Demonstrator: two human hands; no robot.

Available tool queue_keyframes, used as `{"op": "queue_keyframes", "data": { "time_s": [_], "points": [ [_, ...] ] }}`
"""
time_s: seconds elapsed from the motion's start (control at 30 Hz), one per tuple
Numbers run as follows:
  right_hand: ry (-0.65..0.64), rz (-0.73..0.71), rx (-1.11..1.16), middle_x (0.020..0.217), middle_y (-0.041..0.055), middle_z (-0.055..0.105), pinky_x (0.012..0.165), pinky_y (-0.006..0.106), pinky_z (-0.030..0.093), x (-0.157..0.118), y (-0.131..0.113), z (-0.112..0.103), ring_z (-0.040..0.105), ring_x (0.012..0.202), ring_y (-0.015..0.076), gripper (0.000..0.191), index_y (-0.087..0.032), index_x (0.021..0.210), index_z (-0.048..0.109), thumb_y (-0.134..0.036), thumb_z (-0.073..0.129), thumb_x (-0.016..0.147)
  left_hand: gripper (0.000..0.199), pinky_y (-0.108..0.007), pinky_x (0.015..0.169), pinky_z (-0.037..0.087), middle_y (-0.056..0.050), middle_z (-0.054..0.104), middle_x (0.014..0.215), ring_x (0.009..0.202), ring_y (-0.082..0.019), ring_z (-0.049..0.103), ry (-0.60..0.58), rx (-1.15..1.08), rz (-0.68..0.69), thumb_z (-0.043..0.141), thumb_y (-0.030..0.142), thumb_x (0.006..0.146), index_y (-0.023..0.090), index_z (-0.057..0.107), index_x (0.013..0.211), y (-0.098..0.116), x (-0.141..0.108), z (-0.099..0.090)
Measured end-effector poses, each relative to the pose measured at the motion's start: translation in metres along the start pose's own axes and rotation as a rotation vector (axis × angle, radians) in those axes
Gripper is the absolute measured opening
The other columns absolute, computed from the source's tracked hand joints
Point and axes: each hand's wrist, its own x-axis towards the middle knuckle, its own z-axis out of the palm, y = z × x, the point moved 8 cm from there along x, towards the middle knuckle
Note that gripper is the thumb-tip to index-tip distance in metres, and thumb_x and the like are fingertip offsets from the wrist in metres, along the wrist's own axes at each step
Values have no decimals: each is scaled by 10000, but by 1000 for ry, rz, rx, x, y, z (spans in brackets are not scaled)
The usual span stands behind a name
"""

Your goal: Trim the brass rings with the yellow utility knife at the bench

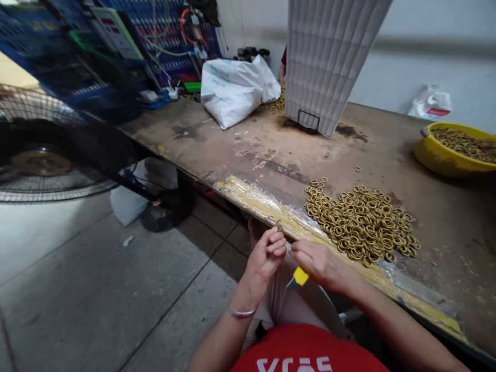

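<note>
Ring (279, 226): at your left fingertips, by the table's near edge; probably light, stiff and hard to break, perhaps slick.
Ring hold: take it by the rim between thumb and forefinger; so small a piece could slip from a loose pinch.
Left hand (270, 250): your thumb and forefinger meet on the ring, seemingly just one; the other fingers curl in.
Right hand (315, 261): your fingers wrap snugly round the tool.
Tool (300, 276): yellow, its grey end slanting down over your lap; likely light and rigid, safest gripped by the yellow part.
Pile (364, 222): rings heaped on the table (256, 150), just beyond your right hand; too many to count.
Counts: one tool, one pile, one lone ring (357, 169) apart from it, one basin (445, 163), one fan (42, 161).
</note>
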Motion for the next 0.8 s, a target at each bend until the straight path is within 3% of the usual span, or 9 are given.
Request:
{"op": "queue_keyframes", "data": {
  "time_s": [0.07, 0.13, 0.23, 0.3, 0.4, 0.53, 0.63, 0.8],
  "points": [
    [-16, 60, -75, 856, 66, 647, 670, 259, 438, -8, 6, 2, 570, 764, 162, 267, -175, 893, 598, -95, 379, 1023, 344, -120, 386, 358, 88, 453, 498, 361, -6, 371, -65, 109, 57, 701, 175, 864, 168, 447, 632, 9, -2, 2],
    [2, 240, -172, 843, 63, 641, 649, 259, 405, -18, 27, 4, 556, 738, 161, 269, -171, 881, 611, -62, 392, 996, 267, -166, 428, 437, 36, 620, 610, 411, -35, 463, -121, 258, 95, 792, 255, 815, 147, 562, 732, 8, -5, 4],
    [-32, 516, -309, 839, 46, 644, 627, 256, 356, -35, 59, 8, 545, 701, 147, 231, -183, 861, 624, -31, 470, 939, 358, -240, 552, 544, -58, 762, 885, 551, -88, 592, -145, 377, 110, 886, 338, 729, 133, 658, 915, -2, -6, 2],
    [-91, 607, -336, 851, 36, 653, 629, 255, 344, -44, 71, 14, 560, 709, 141, 195, -194, 866, 635, -37, 529, 913, 389, -242, 612, 558, -68, 766, 935, 617, -92, 610, -128, 384, 134, 911, 335, 700, 126, 682, 934, -4, -6, -1],
    [-158, 666, -313, 886, 36, 670, 644, 256, 363, -49, 79, 16, 599, 744, 152, 184, -207, 899, 655, -46, 567, 896, 379, -225, 629, 547, -37, 736, 842, 622, -81, 593, -75, 427, 213, 926, 339, 676, 117, 699, 883, 5, -6, -4],
    [-197, 789, -344, 965, 78, 691, 640, 273, 397, -51, 89, 0, 640, 778, 184, 247, -199, 940, 685, -8, 550, 862, 374, -230, 607, 524, -28, 710, 773, 587, -86, 589, -54, 602, 240, 925, 381, 652, 116, 717, 812, 0, -12, 0],
    [-137, 832, -313, 1113, 108, 686, 647, 282, 430, -54, 88, -20, 656, 790, 191, 306, -196, 1040, 693, -14, 543, 844, 327, -232, 598, 501, -31, 696, 696, 566, -101, 593, -84, 718, 212, 897, 374, 670, 115, 726, 773, -20, -18, 5],
    [75, 764, -120, 1009, 81, 729, 784, 289, 495, -79, 51, -39, 688, 891, 212, 321, -196, 1094, 683, -51, 518, 860, 198, -228, 640, 479, -19, 668, 618, 592, -117, 594, -110, 885, 216, 811, 310, 748, 133, 728, 724, -47, -26, 1]
  ]
}}
